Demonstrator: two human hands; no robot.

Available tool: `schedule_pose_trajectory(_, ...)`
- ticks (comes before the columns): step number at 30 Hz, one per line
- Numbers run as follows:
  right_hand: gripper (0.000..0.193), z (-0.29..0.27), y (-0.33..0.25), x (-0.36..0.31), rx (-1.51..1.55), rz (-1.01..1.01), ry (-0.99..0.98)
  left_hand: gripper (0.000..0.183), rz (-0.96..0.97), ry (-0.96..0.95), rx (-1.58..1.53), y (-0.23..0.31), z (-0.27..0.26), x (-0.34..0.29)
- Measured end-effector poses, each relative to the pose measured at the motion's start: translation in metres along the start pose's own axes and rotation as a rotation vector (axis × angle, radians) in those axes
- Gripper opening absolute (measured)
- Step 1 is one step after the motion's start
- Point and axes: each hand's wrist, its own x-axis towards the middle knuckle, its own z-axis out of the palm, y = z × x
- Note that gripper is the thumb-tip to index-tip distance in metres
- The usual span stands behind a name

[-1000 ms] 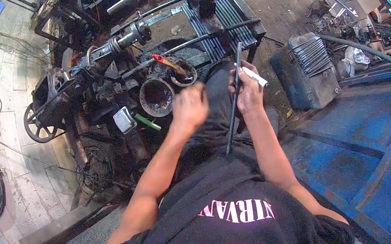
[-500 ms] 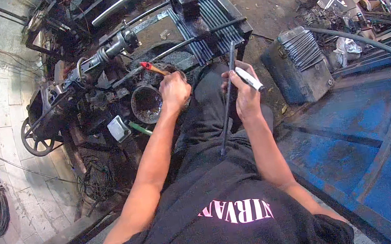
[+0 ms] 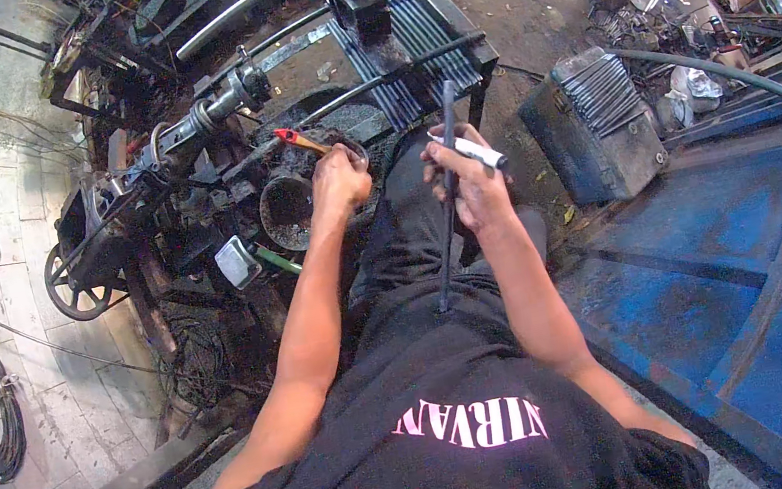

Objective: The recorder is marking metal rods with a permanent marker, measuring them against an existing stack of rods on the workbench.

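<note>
My left hand (image 3: pixel 339 183) is closed around a slim tool with a red-tipped, wood-coloured handle (image 3: pixel 299 141); its other end is hidden. The tool's red tip points up and left, above a round metal pot (image 3: pixel 269 224) with dark contents. My right hand (image 3: pixel 475 176) grips a dark metal rod (image 3: pixel 450 246) and, with it, a white marker (image 3: pixel 476 150) with a black end. The rod slants upright over my lap, its lower end at my shirt. Across the rod lies the marker, its narrow end to the left.
Ahead, a metal frame carries a row of dark rods (image 3: pixel 442 44). A machine with a spoked wheel (image 3: pixel 76 281) stands left. To the right are a grey metal box (image 3: pixel 619 145) with rods on top and a blue metal panel (image 3: pixel 661 290). Coiled cable (image 3: pixel 8 423) lies far left.
My right hand has shifted slightly left and up, turning the marker so it crosses the rod. My left hand has moved a little left with its tool.
</note>
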Motion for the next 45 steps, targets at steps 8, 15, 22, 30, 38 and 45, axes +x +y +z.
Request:
schedule_pose_trajectory(8,0.03,0.007,0.012,0.005,-0.036,0.016,0.0,0.02,0.217,0.087,0.137,-0.014,0.022,-0.007)
schedule_pose_trajectory(15,0.031,0.008,0.012,0.004,0.001,-0.02,-0.003,0.021,0.077,-0.018,-0.413,0.008,-0.031,-0.016)
schedule_pose_trajectory(22,0.038,0.027,0.005,-0.007,-0.12,-0.053,-0.038,0.018,0.041,-0.306,-0.814,0.048,-0.058,-0.034)
schedule_pose_trajectory(30,0.034,0.024,0.023,-0.013,-0.363,-0.436,0.088,0.018,0.308,0.115,-0.791,0.073,-0.019,-0.038)
schedule_pose_trajectory(38,0.024,0.027,0.017,-0.021,-0.619,-0.531,0.171,0.02,0.161,0.041,-1.167,0.077,-0.024,-0.004)
schedule_pose_trajectory(45,0.031,0.032,0.014,-0.026,-0.232,-0.443,0.132,0.022,0.2,-0.004,-1.306,0.083,-0.023,0.008)
